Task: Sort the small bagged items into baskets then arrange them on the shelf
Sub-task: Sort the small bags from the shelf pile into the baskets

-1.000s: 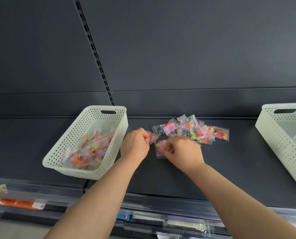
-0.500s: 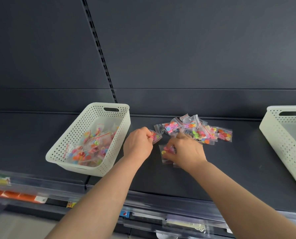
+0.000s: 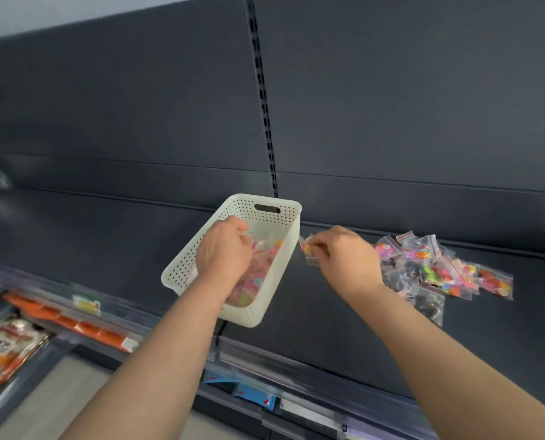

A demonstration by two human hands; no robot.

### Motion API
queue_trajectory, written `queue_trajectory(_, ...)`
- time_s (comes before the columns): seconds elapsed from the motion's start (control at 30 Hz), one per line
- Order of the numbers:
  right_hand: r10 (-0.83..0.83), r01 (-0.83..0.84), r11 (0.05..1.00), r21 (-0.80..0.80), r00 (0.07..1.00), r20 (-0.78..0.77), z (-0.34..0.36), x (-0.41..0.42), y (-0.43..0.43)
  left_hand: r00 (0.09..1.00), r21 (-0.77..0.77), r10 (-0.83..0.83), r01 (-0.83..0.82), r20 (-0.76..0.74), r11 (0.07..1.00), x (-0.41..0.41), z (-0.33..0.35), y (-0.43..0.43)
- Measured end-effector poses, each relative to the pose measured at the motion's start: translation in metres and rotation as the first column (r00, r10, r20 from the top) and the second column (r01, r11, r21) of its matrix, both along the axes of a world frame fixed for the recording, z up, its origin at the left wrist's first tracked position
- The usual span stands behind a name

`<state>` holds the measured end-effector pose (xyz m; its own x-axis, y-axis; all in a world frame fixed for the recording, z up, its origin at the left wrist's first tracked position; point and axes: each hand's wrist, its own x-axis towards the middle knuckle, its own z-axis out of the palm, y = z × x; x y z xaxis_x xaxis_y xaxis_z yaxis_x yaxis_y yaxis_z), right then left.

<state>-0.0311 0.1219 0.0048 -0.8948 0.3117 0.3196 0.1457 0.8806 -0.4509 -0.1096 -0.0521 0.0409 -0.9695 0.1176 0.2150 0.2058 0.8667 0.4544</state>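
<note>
A white perforated basket (image 3: 292, 236) stands on the dark shelf (image 3: 344, 315) and holds several small clear bags of coloured bits (image 3: 252, 281). My left hand (image 3: 223, 252) hovers inside the basket's opening, fingers curled and pinching the edge of a small clear bag. Just right of the basket's wall, my right hand (image 3: 344, 258) pinches another small bag (image 3: 307, 250), held above the shelf. The loose pile of small bags (image 3: 439, 268) lies on the shelf to the right of that hand.
A clear price rail (image 3: 296, 360) runs along the shelf's front edge. Below left, a lower shelf carries orange packets (image 3: 7, 347) and orange labels (image 3: 74, 322). A blue tag (image 3: 252, 392) hangs under the rail. The dark back panel rises behind.
My left hand carried its bag from the pile leftward to over the basket. My right hand lifted a bag off the shelf and moved left toward the basket. The view swung left.
</note>
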Motion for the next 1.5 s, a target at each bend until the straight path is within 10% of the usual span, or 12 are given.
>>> queue_trajectory(0.33, 0.058, -0.058, 0.998, 0.034, 0.998, 0.004, 0.010, -0.060, -0.044, 0.988, 0.051, -0.154, 0.153, -0.001, 0.987, -0.017, 0.000, -0.022)
queue_trajectory(0.77, -0.463, 0.454, 0.886, 0.095, 0.874, 0.144, -0.028, 0.064, 0.054, 0.792, -0.056, -0.567, 0.592, 0.225, 0.804, 0.006, -0.037, 0.119)
queue_trajectory(1.3, -0.144, 0.206, 0.973, -0.103, 0.892, 0.429, -0.027, 0.105, 0.065, 0.839, -0.171, -0.499, 0.536, 0.218, 0.827, 0.021, -0.071, 0.138)
queue_trajectory(1.5, -0.205, 0.221, 0.974, -0.042, 0.949, 0.239, -0.026, 0.113, 0.068, 0.906, -0.042, -0.408, 0.415, 0.110, 0.909, 0.034, -0.065, 0.137)
